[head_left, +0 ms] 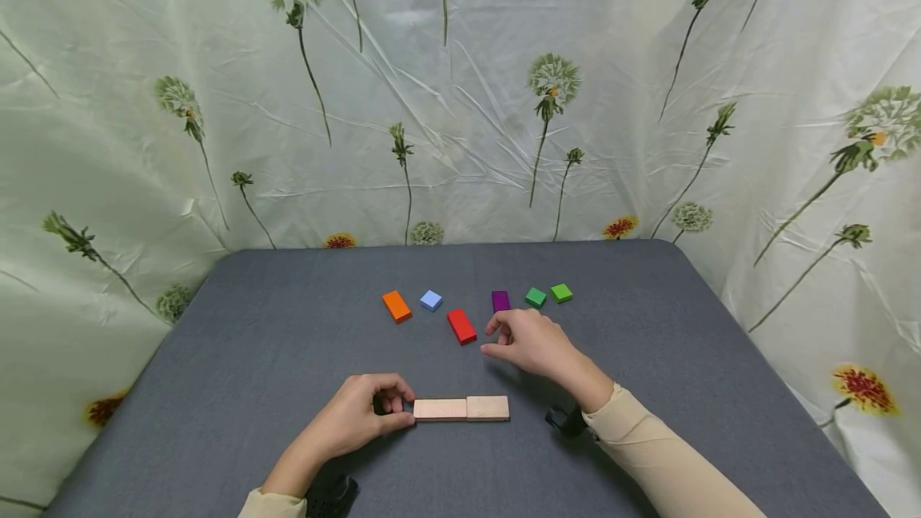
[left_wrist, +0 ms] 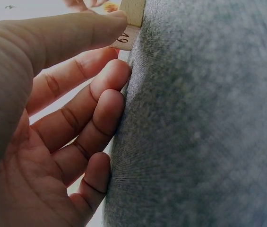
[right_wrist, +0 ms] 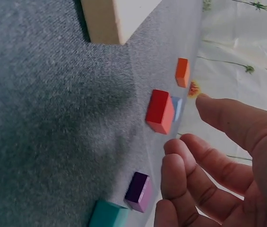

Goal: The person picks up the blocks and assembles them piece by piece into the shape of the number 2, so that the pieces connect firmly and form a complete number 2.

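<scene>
Two plain wooden blocks [head_left: 488, 408] lie end to end in a row on the table. My left hand [head_left: 352, 416] pinches the outer end of the left wooden block [head_left: 440, 410] between thumb and index finger. Dark printed marks show on that block's end in the left wrist view, and its other fingers curl loosely beside the cloth. Above the table, my right hand [head_left: 536, 342] holds nothing, its thumb and fingers apart. Nearest to it are a red block [head_left: 462, 327] and a purple block [head_left: 500, 300], the purple one partly hidden behind the fingers.
An orange block [head_left: 396, 306] and a light blue block [head_left: 431, 300] lie left of the red one. Farther right are a dark green block [head_left: 536, 297] and a light green block [head_left: 561, 292]. Behind the grey table [head_left: 288, 326] hangs a flowered curtain [head_left: 475, 142].
</scene>
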Available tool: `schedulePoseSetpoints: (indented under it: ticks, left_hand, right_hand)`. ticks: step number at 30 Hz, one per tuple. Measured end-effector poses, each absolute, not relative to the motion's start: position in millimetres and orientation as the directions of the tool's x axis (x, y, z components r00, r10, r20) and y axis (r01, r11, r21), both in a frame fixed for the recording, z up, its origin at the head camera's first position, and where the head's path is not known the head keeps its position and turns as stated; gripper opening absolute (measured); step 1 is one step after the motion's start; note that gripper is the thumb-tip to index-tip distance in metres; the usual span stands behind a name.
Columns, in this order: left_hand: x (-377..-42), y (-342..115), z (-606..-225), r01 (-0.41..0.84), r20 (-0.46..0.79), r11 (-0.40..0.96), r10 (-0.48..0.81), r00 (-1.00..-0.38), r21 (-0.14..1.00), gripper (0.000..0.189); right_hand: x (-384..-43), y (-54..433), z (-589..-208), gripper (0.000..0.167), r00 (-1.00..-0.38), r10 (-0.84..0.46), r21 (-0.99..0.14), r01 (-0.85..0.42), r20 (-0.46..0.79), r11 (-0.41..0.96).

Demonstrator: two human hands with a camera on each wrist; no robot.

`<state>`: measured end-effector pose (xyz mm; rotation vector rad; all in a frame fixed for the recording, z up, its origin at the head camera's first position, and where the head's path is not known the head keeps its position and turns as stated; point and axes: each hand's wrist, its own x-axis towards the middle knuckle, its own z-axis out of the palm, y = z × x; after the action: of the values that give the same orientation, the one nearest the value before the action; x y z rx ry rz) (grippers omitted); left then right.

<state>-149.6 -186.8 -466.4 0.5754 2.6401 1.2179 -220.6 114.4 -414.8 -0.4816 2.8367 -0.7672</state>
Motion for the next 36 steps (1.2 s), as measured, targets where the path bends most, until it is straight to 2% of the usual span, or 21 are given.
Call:
schedulePoseSetpoints:
  ticks: [13, 19, 36]
  left_hand:
    - [-150, -187, -468, 0.286, 0.015, 0.590, 0.420, -0.907, 0.755, 0.018]
    - [-150, -187, -469, 0.284, 0.016, 0.584, 0.420, -0.907, 0.760, 0.018]
    - [-150, -188, -470, 0.288, 0.022, 0.575, 0.425, -0.905, 0.765, 0.018]
  right_hand:
    - [-233, 97, -421, 0.036, -0.940, -0.330, -0.486, -0.252, -0.082, 0.837]
    - [-237, 92, -424, 0.041, -0.940, -0.331, -0.514, -0.245, -0.081, 0.822]
    - [-241, 86, -431, 0.041, -0.945, -0.313, -0.549, -0.212, -0.095, 0.808]
